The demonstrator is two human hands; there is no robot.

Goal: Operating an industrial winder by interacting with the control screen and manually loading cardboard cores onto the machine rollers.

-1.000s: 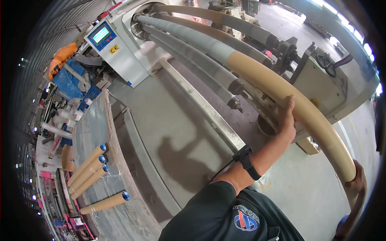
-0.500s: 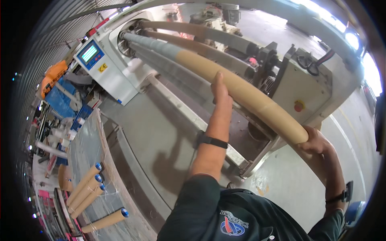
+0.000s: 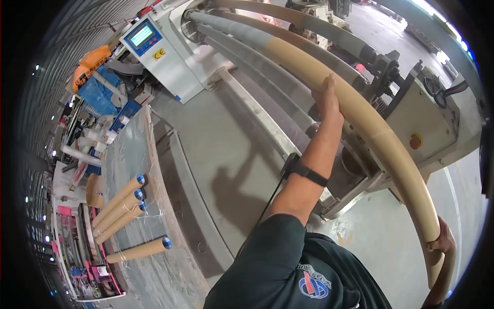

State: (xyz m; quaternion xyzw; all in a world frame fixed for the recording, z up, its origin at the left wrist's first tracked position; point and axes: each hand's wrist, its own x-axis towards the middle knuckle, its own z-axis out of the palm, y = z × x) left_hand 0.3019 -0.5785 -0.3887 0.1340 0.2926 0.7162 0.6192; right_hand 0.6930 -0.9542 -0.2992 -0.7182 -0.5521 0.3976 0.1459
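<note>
A long brown cardboard tube [image 3: 370,121] runs from the machine's far side down to the right, curved by the lens. Its far end is around a pale grey shaft [image 3: 231,29] that sticks out of the machine head. My left hand [image 3: 327,99] holds the tube's near side around its middle, thumb upward and the other fingers partly hidden beneath. Close to the tube's near end, my right hand [image 3: 444,238] grips it from the outer side. A faint seam crosses the tube between both hands.
A white control cabinet [image 3: 172,62] with a lit screen stands far left. Beige machine housing [image 3: 422,118] bears a red button. Grey rollers [image 3: 267,77] and a low rail [image 3: 252,110] lie beside the tube. Several shorter cardboard tubes [image 3: 139,251] rest on a plastic-covered table [image 3: 128,154].
The tube has shifted toward the near right, baring more of the shaft. Both hands have moved right with it, my right hand also lower. The view has turned slightly.
</note>
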